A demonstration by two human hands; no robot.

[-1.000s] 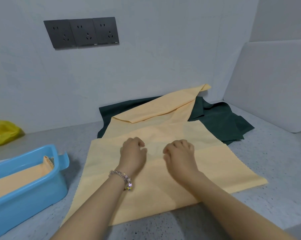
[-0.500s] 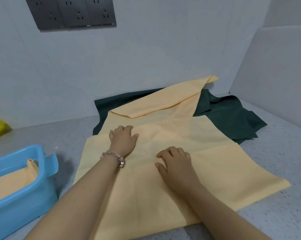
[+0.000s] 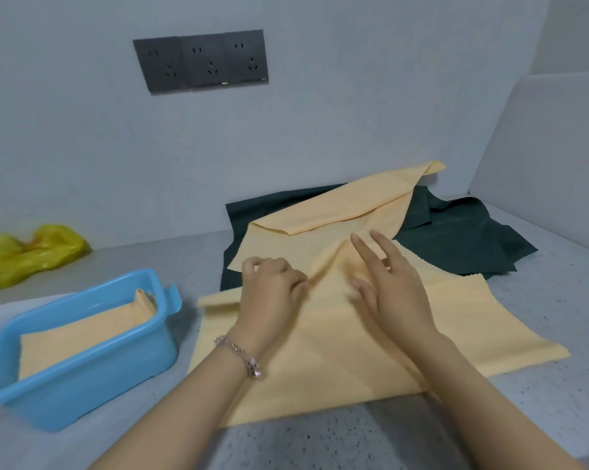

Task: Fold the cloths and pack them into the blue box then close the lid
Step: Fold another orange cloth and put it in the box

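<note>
Left fingers (image 3: 296, 283) pinching rumpled yellow cloth (image 3: 371, 354), right fingers (image 3: 371, 252) spread.

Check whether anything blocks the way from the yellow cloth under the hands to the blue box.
Nothing visible does. The yellow cloth lies just right of the blue box, bare counter between them; the box is open, with one folded cloth inside.

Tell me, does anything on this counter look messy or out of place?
Mostly the cloths. The dark green cloth lies rumpled against the wall, partly buried under an unfolded yellow cloth. The near yellow cloth is bunched between the hands. A crumpled yellow plastic bag sits far left. The blue box holds one folded cloth neatly.
</note>
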